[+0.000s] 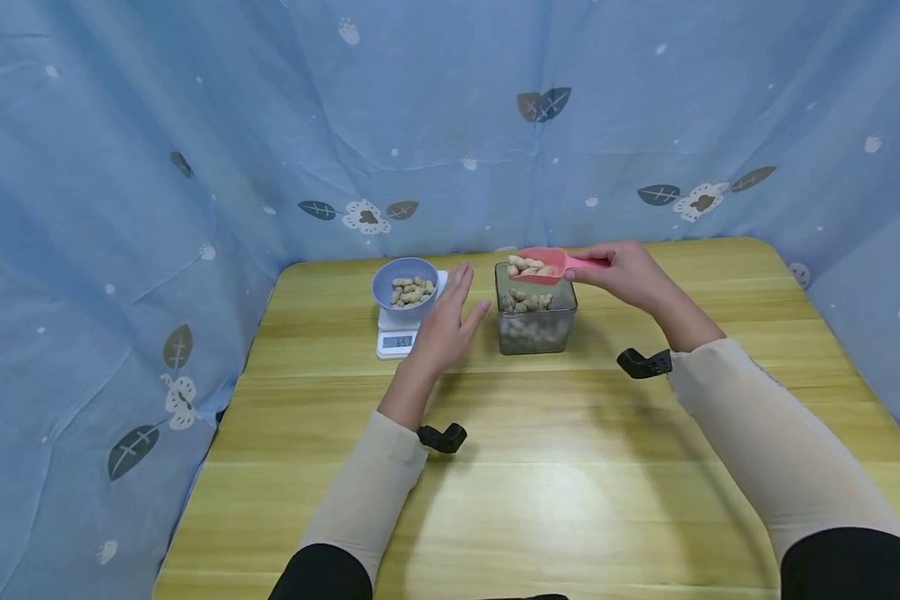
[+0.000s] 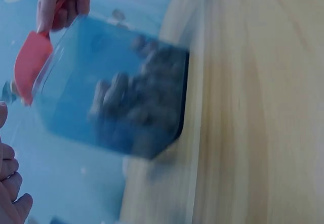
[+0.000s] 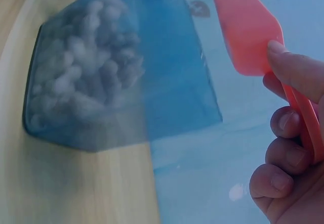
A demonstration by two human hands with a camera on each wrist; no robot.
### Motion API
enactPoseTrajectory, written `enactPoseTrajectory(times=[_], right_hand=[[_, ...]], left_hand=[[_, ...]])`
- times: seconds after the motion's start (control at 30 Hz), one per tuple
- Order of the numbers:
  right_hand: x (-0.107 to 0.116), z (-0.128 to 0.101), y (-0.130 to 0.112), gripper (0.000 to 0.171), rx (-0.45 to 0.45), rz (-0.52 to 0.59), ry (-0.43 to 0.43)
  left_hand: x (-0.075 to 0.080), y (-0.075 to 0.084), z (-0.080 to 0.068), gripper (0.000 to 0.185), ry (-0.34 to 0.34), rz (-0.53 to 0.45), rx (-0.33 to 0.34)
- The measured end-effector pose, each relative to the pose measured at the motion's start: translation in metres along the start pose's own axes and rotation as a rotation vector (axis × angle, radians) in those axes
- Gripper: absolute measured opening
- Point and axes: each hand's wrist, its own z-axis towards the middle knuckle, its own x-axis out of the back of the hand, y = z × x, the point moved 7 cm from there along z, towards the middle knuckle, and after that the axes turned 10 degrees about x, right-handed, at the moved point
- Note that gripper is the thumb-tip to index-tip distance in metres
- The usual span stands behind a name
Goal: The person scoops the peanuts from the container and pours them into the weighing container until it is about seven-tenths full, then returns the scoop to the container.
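Note:
My right hand (image 1: 626,271) grips the handle of a pink scoop (image 1: 562,263), thumb pressed along its top in the right wrist view. Peanuts (image 1: 525,266) fill the scoop, which is held over the rim of a see-through grey container (image 1: 562,327). More peanuts (image 1: 527,302) lie inside that container. My left hand (image 1: 447,321) hovers with fingers extended between the container and a blue-purple bowl (image 1: 403,267), holding nothing. Some peanuts (image 1: 412,291) sit in the bowl, which stands on a white kitchen scale (image 1: 387,348) with a lit display, partly covered by the left hand.
The wooden table (image 1: 525,483) reaches back to a blue patterned curtain (image 1: 465,117) that hangs behind and along both sides. A black wrist camera (image 1: 442,438) is on the left arm, another camera (image 1: 643,364) on the right.

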Motion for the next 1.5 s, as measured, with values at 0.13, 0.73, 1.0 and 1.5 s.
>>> enactPoseTrajectory(times=[0.13, 0.73, 1.0, 1.5], right_hand=[[-0.007, 0.012, -0.013, 0.058, 0.038, 0.008, 0.010], [-0.076, 0.072, -0.074, 0.051, 0.084, 0.046, -0.062], [-0.116, 0.091, -0.097, 0.039, 0.119, 0.000, -0.098], [-0.151, 0.101, -0.133, 0.033, 0.305, -0.347, -0.114]], left_hand=[[0.020, -0.023, -0.003, 0.067, 0.065, -0.023, 0.036], [0.055, -0.126, -0.015, 0.067, 0.225, -0.109, 0.323], [0.057, -0.136, -0.015, 0.066, 0.241, -0.186, 0.382], [0.059, -0.144, -0.013, 0.066, 0.258, -0.225, 0.383]])
